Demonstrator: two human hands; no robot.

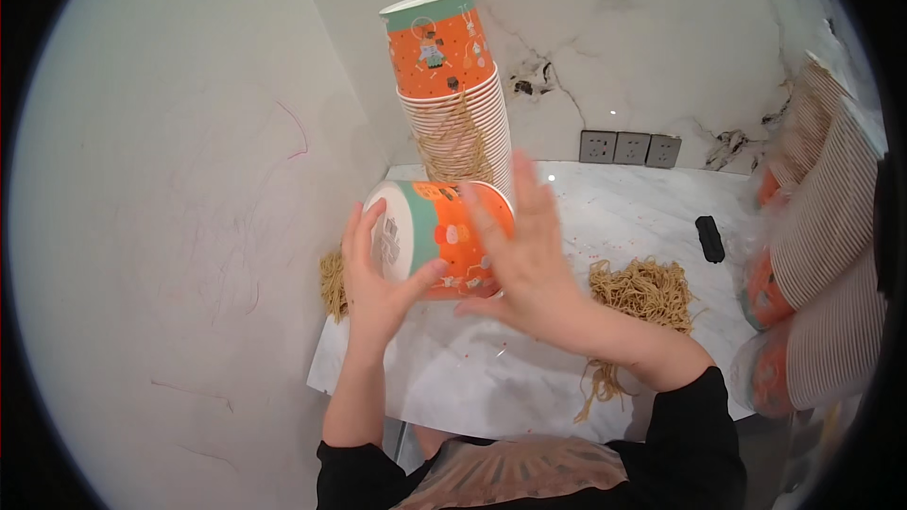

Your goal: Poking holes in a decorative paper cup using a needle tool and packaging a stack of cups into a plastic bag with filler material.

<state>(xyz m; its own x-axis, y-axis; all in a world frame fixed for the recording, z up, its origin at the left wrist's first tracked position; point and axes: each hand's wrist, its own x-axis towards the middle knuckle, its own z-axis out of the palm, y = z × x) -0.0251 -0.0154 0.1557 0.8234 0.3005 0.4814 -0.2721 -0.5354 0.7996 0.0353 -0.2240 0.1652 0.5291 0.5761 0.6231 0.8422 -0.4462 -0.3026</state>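
Note:
An orange paper bucket (449, 244) with a green band and white base lies tipped on its side in the air, its base toward the left. My left hand (378, 288) grips it at the base end, thumb and fingers wrapped around the edge. Beside its rim end is my right hand (529, 269), fingers stretched and spread, slightly blurred; whether it touches the bucket I cannot tell. Behind stands a tall stack of upside-down paper buckets (423, 123), with noodle strands (463, 146) hanging down its front.
A pile of dry-looking noodles (647, 288) lies on the marble-patterned table (510, 368), partly behind my right forearm. More noodles (333, 285) sit at the left edge. Plastic-wrapped bucket stacks (822, 208) crowd the right side. A small black object (710, 239) and wall sockets (631, 148) are nearby.

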